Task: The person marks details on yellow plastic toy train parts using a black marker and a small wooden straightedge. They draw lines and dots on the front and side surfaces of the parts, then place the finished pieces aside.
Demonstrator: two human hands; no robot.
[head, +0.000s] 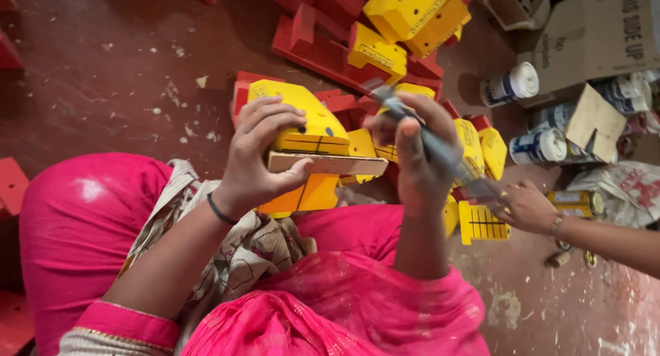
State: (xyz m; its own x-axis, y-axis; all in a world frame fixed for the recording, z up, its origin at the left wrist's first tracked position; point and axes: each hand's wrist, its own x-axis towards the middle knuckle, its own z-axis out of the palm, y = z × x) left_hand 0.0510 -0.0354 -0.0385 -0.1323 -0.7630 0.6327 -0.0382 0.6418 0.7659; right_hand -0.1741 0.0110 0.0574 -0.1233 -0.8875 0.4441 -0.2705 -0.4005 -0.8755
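The brush [412, 126] in the right hand [412, 157] is smeared by motion, its tip too blurred to read. At three o'clock, a co-worker's arm [605, 236] runs off the frame edge. At one o'clock the cardboard box [591, 33] is cropped, and the left hand [258, 157] hides part of the yellow block [309, 122].

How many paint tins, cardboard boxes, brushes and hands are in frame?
White paint tins lying on their sides: 3
Yellow tin: 1
Cardboard boxes: 2
Brush: 1, gripped in the right hand
Hands: 3, counting the left hand holding a yellow painted block and a co-worker's hand
Total: 10
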